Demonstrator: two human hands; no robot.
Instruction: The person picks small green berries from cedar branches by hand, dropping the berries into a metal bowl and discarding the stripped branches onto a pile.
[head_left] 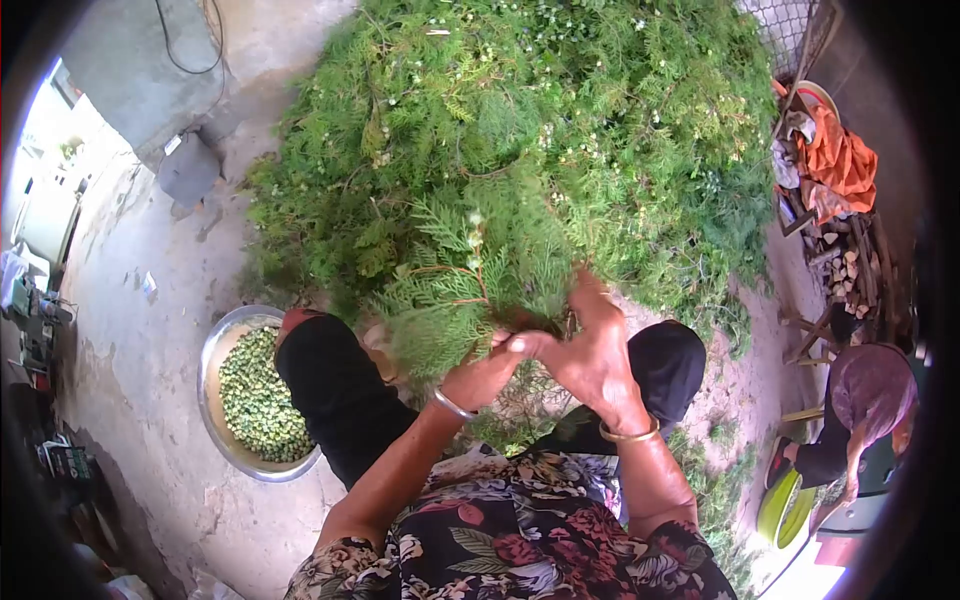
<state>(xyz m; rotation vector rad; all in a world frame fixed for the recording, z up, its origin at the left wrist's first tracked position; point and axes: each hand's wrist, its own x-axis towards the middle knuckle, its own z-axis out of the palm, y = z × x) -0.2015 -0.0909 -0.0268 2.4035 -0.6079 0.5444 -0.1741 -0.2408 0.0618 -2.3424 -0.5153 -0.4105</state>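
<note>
A green leafy sprig point(465, 275) with reddish stems and a few pale berries stands up from my left hand point(482, 375), whose fingers are closed round its base. My right hand point(595, 355) is beside it, thumb touching the left hand near the stems, the other fingers raised and apart; some foliage lies behind them. Beyond both hands rises a large heap of cut green branches point(520, 120) dotted with pale berries. To the left of my knee, a metal basin point(210, 385) holds a mass of small green berries point(262, 395).
At the right a co-worker point(870, 400) sits by a green basin point(785, 510). Orange cloth point(840, 150) and stacked firewood point(845, 270) are at the upper right. A grey object point(188, 168) stands by the left wall. Loose sprigs point(705, 490) lie on the floor.
</note>
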